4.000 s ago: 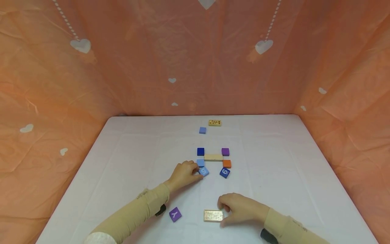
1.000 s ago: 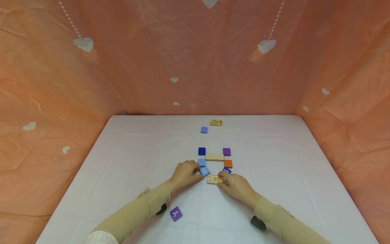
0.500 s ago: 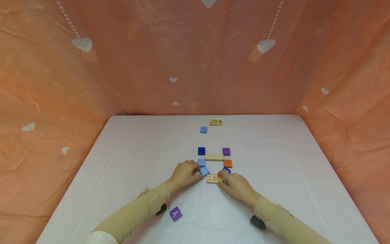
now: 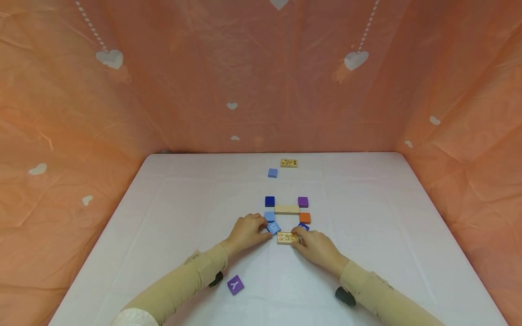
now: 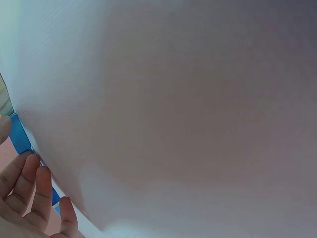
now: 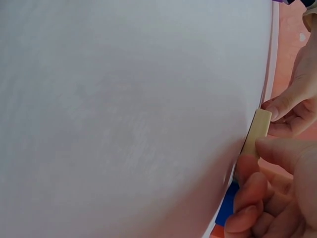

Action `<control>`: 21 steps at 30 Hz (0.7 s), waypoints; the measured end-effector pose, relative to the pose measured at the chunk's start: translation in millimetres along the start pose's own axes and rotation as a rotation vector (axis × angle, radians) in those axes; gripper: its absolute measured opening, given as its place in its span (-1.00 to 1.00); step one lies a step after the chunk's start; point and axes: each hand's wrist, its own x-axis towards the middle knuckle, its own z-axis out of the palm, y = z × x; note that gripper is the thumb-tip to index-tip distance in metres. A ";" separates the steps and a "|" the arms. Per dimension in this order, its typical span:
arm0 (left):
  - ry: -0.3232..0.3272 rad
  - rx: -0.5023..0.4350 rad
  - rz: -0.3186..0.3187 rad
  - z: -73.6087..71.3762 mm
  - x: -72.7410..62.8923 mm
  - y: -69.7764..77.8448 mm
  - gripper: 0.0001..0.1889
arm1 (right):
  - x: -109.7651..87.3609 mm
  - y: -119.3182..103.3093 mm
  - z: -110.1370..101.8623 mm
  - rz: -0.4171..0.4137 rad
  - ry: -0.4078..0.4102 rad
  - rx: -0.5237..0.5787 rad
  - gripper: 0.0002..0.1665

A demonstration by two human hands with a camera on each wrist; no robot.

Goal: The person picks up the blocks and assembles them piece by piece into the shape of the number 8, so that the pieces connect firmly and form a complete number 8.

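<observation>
One purple Y tile point(image 4: 235, 285) lies apart; right hand point(image 4: 320, 247), pinching printed wooden block point(image 4: 287, 238), part-hides dark-blue tile point(image 4: 303, 226). Left hand point(image 4: 246, 230) pinches light-blue tile point(image 4: 273, 228). Block farther forward than earlier.

Head view: bright, diffuse, fairly even across white worktop point(image 4: 195, 190); orange cloth point(image 4: 57, 117) lighter at left, duller along the back. Soft-edged shadow beneath left sleeve point(image 4: 179, 280). Print on small tan block point(image 4: 285, 237) too soft to read. Left wrist view: dim, cool-tinted, hazy; brownish-grey patch mid-frame, paler at upper left, darker at upper right. Right wrist view: grey, low contrast; blurred brownish shadow beside right fingers point(image 6: 250, 191); worktop edge bowed, as through a wide lens.
</observation>
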 end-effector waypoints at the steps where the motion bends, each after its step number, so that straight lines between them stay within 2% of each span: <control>1: 0.000 0.002 0.000 0.2 0.1 -0.1 -0.70 | 0.1 0.0 0.1 0.000 0.002 -0.001 -0.62; 12: -0.009 -0.019 0.000 -2.1 -1.1 0.0 -0.70 | 0.6 1.9 0.6 -0.024 0.018 -0.010 -0.62; 21: -0.010 -0.019 0.024 -3.6 -1.8 -0.7 -0.71 | 1.1 1.8 0.2 -0.020 0.018 -0.007 -0.62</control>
